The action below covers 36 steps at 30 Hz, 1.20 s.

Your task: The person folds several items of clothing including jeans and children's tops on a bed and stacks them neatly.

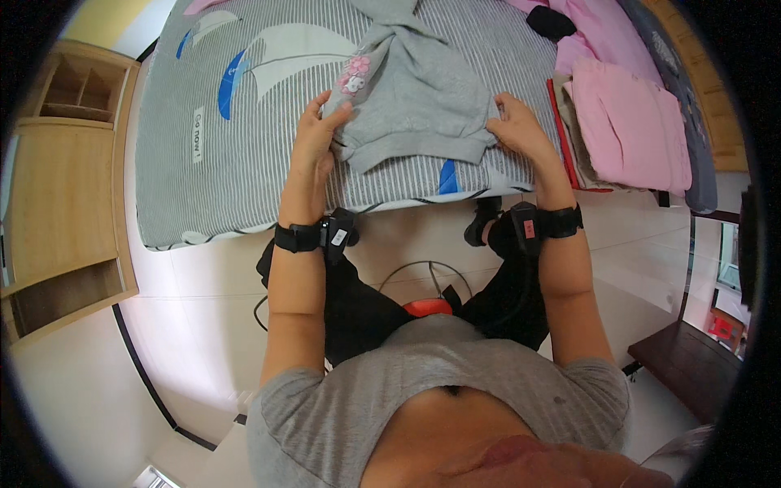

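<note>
Left hand (313,132) and right hand (521,132) pinch opposite edges of grey sweatshirt (419,106) on bed (236,183) — apparently straightening it — next move likely calls for even tension

Free passage over striped sheet (175,175) left of grey sweatshirt (415,98), folded clothes (630,126) as obstacle rightward

I have a light grey sweatshirt (419,98) laid out on the striped bed (175,183), close to the near edge. Its wide hem band faces me, slightly wavy, with the left corner dipping lower than the rest. On its left side I can see a decoration of pink flowers with a small white figure. The body is creased, and toward the far end the cloth narrows and bunches; I can't make out the neckline.
</note>
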Each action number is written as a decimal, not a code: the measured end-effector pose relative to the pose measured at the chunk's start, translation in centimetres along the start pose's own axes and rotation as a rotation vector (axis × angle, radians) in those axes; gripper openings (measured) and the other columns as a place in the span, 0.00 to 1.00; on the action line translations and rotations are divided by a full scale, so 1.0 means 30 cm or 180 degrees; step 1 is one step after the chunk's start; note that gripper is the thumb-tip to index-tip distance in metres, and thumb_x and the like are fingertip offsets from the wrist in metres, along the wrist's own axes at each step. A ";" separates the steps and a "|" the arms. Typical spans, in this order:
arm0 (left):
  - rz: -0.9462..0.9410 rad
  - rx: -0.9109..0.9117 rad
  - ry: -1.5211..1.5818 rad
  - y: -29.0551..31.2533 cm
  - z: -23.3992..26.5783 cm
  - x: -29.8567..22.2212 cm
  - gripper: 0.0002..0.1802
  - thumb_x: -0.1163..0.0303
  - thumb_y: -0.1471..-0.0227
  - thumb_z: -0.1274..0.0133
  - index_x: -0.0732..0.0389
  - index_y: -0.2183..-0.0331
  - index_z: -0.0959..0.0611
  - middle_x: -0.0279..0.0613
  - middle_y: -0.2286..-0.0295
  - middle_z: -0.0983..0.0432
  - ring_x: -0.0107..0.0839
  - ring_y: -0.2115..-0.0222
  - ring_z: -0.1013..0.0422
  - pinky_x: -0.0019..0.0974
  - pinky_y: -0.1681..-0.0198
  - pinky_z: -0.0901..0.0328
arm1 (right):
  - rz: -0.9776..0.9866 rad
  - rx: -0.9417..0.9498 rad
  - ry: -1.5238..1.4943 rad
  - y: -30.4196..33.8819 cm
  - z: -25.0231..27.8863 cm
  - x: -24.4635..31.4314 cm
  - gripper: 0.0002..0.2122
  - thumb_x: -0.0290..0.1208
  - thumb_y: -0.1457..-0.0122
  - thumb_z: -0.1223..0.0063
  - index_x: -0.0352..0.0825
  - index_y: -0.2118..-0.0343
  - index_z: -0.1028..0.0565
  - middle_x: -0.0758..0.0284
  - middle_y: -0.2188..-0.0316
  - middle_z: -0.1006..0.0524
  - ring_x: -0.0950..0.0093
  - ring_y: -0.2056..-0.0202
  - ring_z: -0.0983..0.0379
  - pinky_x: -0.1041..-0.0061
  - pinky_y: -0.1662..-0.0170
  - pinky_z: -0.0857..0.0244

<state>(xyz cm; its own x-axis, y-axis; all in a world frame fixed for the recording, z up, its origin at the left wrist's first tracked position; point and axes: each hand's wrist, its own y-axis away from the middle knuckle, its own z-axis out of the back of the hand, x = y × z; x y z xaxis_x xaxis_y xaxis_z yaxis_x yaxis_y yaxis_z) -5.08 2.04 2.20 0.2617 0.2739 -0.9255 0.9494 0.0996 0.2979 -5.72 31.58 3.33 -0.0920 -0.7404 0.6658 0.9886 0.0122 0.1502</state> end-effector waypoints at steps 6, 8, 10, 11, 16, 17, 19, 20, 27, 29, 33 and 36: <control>0.0632 0.0334 0.0940 0.024 0.021 -0.015 0.22 0.62 0.49 0.57 0.71 0.59 0.32 0.49 0.62 0.32 0.37 0.62 0.33 0.36 0.59 0.36 | 0.0155 0.0139 0.0550 0.031 0.022 0.038 0.25 0.33 0.60 0.53 0.25 0.57 0.37 0.46 0.64 0.31 0.58 0.60 0.32 0.67 0.57 0.40; 0.0755 0.0503 0.0721 0.034 0.016 -0.012 0.20 0.63 0.49 0.56 0.71 0.60 0.31 0.48 0.63 0.31 0.37 0.64 0.32 0.36 0.60 0.35 | 0.0477 -0.0340 0.0266 0.014 -0.022 0.024 0.27 0.33 0.60 0.53 0.27 0.53 0.39 0.47 0.60 0.32 0.58 0.59 0.33 0.68 0.55 0.41; 0.0619 0.0712 0.0717 0.033 -0.003 -0.015 0.17 0.67 0.50 0.55 0.70 0.61 0.30 0.46 0.64 0.30 0.34 0.66 0.31 0.34 0.62 0.34 | 0.0887 -0.0680 -0.0045 -0.022 -0.069 -0.008 0.29 0.32 0.60 0.52 0.31 0.51 0.40 0.49 0.57 0.33 0.58 0.57 0.34 0.69 0.54 0.42; 0.0522 0.0780 0.0676 0.031 -0.003 -0.011 0.16 0.68 0.51 0.54 0.69 0.62 0.30 0.46 0.65 0.30 0.33 0.66 0.31 0.33 0.63 0.34 | 0.1155 -0.0749 -0.0219 -0.041 -0.091 -0.008 0.29 0.32 0.61 0.52 0.33 0.50 0.40 0.50 0.56 0.34 0.59 0.57 0.35 0.69 0.53 0.42; 0.0026 0.0613 0.0161 0.032 0.023 -0.037 0.12 0.75 0.57 0.51 0.68 0.66 0.27 0.41 0.72 0.27 0.26 0.73 0.31 0.26 0.69 0.36 | 0.1502 -0.0016 0.0139 -0.057 -0.021 -0.021 0.24 0.31 0.62 0.51 0.37 0.55 0.32 0.54 0.59 0.31 0.63 0.60 0.32 0.73 0.55 0.40; -0.0126 0.0564 -0.0137 0.035 0.056 -0.044 0.12 0.76 0.58 0.51 0.67 0.67 0.26 0.40 0.74 0.27 0.25 0.74 0.31 0.25 0.71 0.36 | 0.1486 0.0269 0.0223 -0.046 0.020 -0.022 0.23 0.31 0.62 0.51 0.35 0.57 0.31 0.54 0.62 0.29 0.64 0.62 0.31 0.73 0.57 0.39; -0.0388 0.0381 -0.1194 0.047 0.085 -0.067 0.10 0.76 0.62 0.50 0.68 0.71 0.24 0.37 0.78 0.28 0.21 0.77 0.33 0.23 0.75 0.39 | 0.1213 0.1043 0.0268 0.013 0.098 0.032 0.18 0.31 0.61 0.51 0.32 0.63 0.27 0.55 0.71 0.26 0.66 0.70 0.28 0.74 0.65 0.35; -0.0389 0.0476 -0.1522 0.050 0.101 -0.069 0.10 0.75 0.63 0.50 0.68 0.71 0.24 0.37 0.78 0.28 0.21 0.78 0.33 0.23 0.75 0.40 | 0.0835 0.1384 0.0155 0.042 0.120 0.059 0.18 0.32 0.60 0.51 0.31 0.63 0.27 0.55 0.72 0.26 0.67 0.71 0.28 0.74 0.66 0.35; -0.0426 0.0363 -0.2058 0.034 0.140 -0.102 0.11 0.68 0.57 0.48 0.65 0.70 0.23 0.33 0.81 0.31 0.18 0.82 0.37 0.23 0.78 0.43 | 0.0976 0.0199 0.0767 -0.010 0.060 0.046 0.17 0.38 0.55 0.51 0.32 0.64 0.27 0.56 0.71 0.26 0.68 0.71 0.28 0.73 0.68 0.36; -0.0379 0.0205 -0.1500 0.036 0.126 -0.121 0.11 0.68 0.54 0.49 0.65 0.69 0.23 0.31 0.81 0.32 0.18 0.82 0.38 0.22 0.78 0.43 | 0.1195 -0.0277 0.0746 -0.045 0.034 0.043 0.17 0.39 0.55 0.51 0.33 0.64 0.27 0.56 0.71 0.26 0.68 0.70 0.28 0.74 0.67 0.36; -0.0650 0.0261 -0.1429 -0.005 0.162 -0.126 0.10 0.70 0.53 0.51 0.65 0.68 0.24 0.30 0.82 0.32 0.18 0.81 0.38 0.21 0.77 0.44 | 0.1343 -0.0326 0.0082 -0.078 -0.002 0.086 0.17 0.37 0.55 0.50 0.34 0.62 0.29 0.57 0.66 0.27 0.68 0.69 0.29 0.74 0.66 0.37; -0.0823 0.0057 -0.1441 -0.020 0.148 -0.131 0.10 0.71 0.53 0.52 0.65 0.67 0.24 0.32 0.79 0.31 0.19 0.78 0.36 0.23 0.74 0.42 | 0.1670 -0.0324 -0.0388 -0.110 -0.037 0.097 0.17 0.33 0.54 0.49 0.33 0.60 0.30 0.57 0.57 0.32 0.67 0.66 0.30 0.75 0.64 0.36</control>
<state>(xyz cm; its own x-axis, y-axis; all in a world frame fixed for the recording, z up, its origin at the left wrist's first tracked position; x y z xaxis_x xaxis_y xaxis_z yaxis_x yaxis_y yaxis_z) -5.91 -3.34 4.63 0.0633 -0.1990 -0.9779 0.9947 0.0917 0.0458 -9.13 28.63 3.96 0.4093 -0.5692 0.7131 0.9115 0.2893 -0.2923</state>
